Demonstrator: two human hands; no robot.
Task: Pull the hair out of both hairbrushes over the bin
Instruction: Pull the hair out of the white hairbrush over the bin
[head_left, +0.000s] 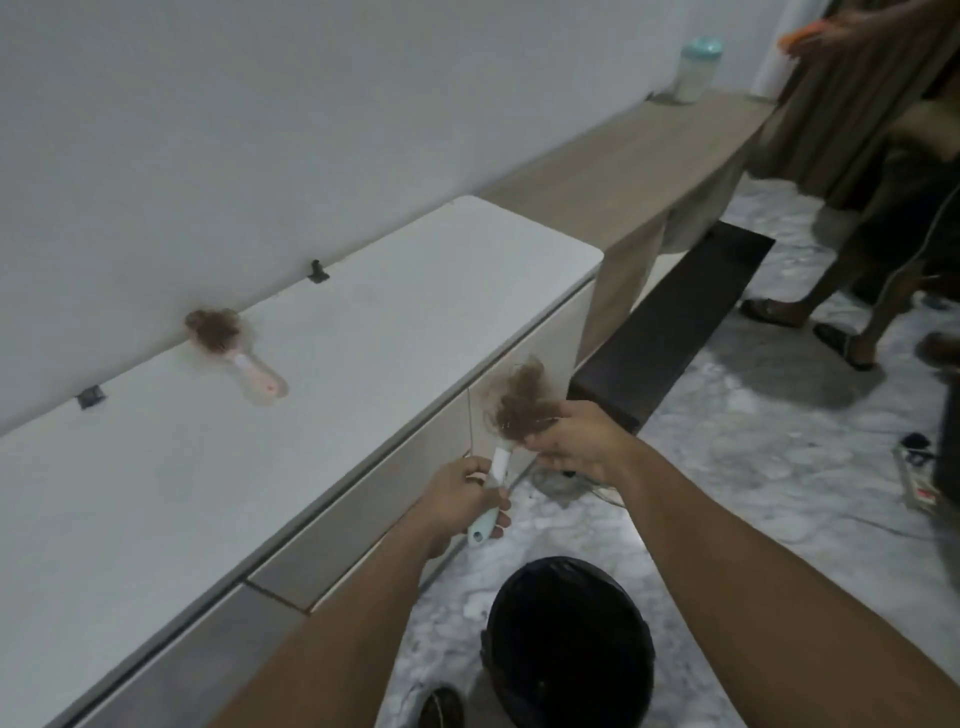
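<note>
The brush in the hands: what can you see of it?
The brush has a pale blue-green handle and a white neck, plastic by the look. Its head is buried in a brown clump of hair. It is held roughly upright above the floor, beyond the black bin. The left hand grips the handle; the right hand pinches the hair.

1. From my feed, the white desk (322, 374) runs along the wall, and a pink-handled hairbrush (234, 353) lies on it, head packed with brown hair and touching the wall.
2. Two small black clips (318, 271) sit at the desk's back edge.
3. Further along, a wooden shelf (634, 161) carries a white bottle with a teal cap (696, 70).
4. The marble floor (753, 415) holds a black-lined bin (569, 644), a power strip (919, 480) with cables, and a dark board (670, 332) beside the desk.
</note>
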